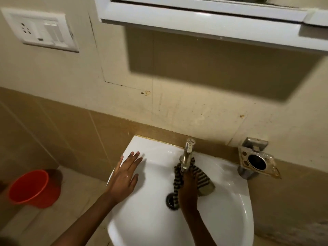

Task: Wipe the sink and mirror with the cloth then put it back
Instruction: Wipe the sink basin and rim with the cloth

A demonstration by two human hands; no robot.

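Note:
A white wall-hung sink [230,206] fills the lower middle of the head view. My right hand [189,190] is inside the basin, shut on a dark-and-light striped cloth [202,178] that it presses against the basin just below the metal tap [187,155]. Part of the cloth hangs over the dark drain [170,201]. My left hand [124,174] lies flat, fingers spread, on the sink's left rim. Only the white lower frame of the mirror cabinet [204,20] shows at the top; the glass is almost out of view.
A metal toothbrush holder [255,162] is fixed to the wall right of the sink. An orange bucket [32,188] stands on the floor at the left. A white switch-and-socket plate [40,30] sits high on the left wall.

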